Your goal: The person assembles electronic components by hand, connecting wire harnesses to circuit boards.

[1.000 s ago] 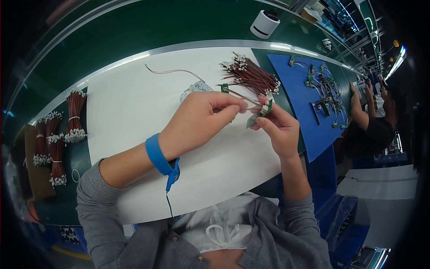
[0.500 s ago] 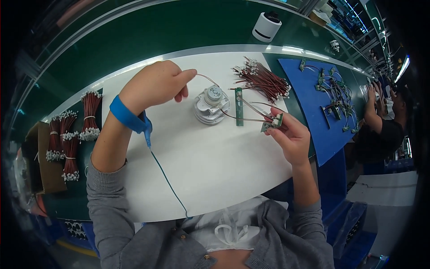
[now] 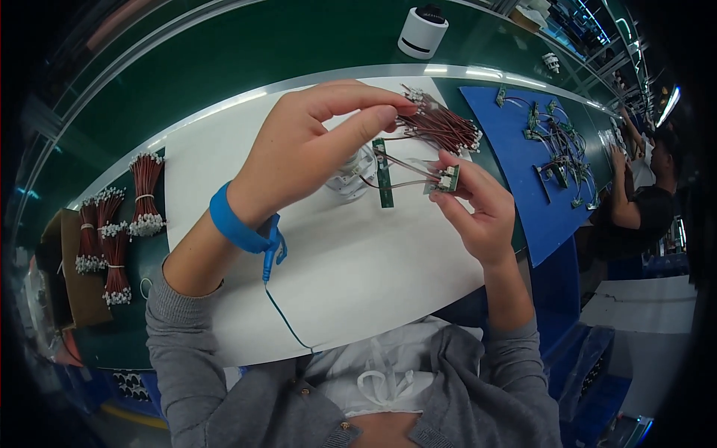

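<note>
My right hand (image 3: 482,213) pinches a small green circuit board (image 3: 449,179) with pale connectors, thumb below and fingers above. Brown wires (image 3: 407,181) run from that board leftward toward a white round motor unit (image 3: 351,184). Much of the motor unit is covered by my left hand (image 3: 317,138), which passes over it with thumb and index finger close together. Their tips reach the near end of a heap of loose dark-red wire leads (image 3: 441,123); whatever lies between them is hidden. A narrow green circuit strip (image 3: 384,179) stands between the motor unit and the held board.
A blue wrist strap (image 3: 231,220) with a cord circles my left wrist. Tied wire bundles (image 3: 148,194) lie at left beside a cardboard box (image 3: 78,276). A blue mat (image 3: 523,201) at right carries wired boards. Behind stands a white cylinder (image 3: 422,33). Another person (image 3: 650,187) works far right.
My left hand has swung right, from a thin wire left of the motor unit to the heap of leads, now covering part of the unit. My right hand keeps the circuit board, nearly in place.
</note>
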### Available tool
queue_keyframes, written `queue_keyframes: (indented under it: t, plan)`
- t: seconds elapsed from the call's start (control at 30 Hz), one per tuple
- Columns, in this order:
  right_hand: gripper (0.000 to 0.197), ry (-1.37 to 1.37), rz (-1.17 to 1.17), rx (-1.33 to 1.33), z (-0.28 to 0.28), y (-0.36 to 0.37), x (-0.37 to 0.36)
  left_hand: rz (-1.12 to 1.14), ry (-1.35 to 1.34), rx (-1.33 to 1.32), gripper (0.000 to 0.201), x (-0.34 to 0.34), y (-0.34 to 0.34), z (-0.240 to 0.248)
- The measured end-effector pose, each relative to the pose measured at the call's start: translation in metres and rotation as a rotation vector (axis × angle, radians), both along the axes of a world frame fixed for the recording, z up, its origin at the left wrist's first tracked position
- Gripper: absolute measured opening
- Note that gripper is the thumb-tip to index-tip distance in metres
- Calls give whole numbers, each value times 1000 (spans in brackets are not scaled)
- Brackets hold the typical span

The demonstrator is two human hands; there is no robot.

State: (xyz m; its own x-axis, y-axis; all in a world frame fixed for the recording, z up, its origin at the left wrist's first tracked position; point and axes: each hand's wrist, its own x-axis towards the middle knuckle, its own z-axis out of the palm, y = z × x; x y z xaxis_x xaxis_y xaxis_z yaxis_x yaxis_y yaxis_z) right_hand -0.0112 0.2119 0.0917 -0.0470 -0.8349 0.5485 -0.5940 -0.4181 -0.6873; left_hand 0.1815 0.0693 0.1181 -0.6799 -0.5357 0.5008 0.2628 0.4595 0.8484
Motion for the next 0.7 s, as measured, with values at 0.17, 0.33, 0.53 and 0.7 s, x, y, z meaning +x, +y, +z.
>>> queue_keyframes:
  t: [0.17, 0.33, 0.53, 0.7]
  plan:
    - [45, 71, -1, -84, -5, -6, 8, 53, 22, -232, 16, 3, 13, 1]
    - [45, 104, 3, -158, -7, -8, 15, 164, 30, -464, 18, -3, 20, -9]
    - [47, 69, -16, -179, -17, -5, 15, 353, 38, -848, 29, -5, 24, -18]
    - [46, 81, 15, -45, -15, 1, 10, 490, 81, -1197, 32, -8, 25, -24]
